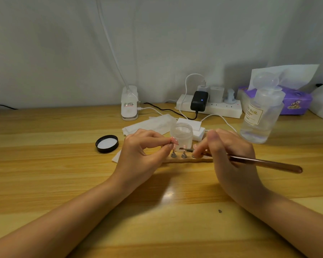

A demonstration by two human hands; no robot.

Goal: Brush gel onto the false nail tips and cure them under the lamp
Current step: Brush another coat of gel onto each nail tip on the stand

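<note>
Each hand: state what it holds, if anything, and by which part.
Left hand pinches a false nail tip at its base end. Right hand grips the brush near the bristle end.

I'm at a home desk set up for nail work: a wooden tabletop (63, 183) against a plain white wall, a loaded power strip (209, 107) at centre back, a purple tissue box (296, 103) and nail-liquid bottle (261, 112) at right.

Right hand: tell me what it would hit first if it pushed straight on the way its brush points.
Probably the left hand. The right hand aims the brush leftward, low over the stand, toward the nail tip pinched there. Depth is unclear.
</note>
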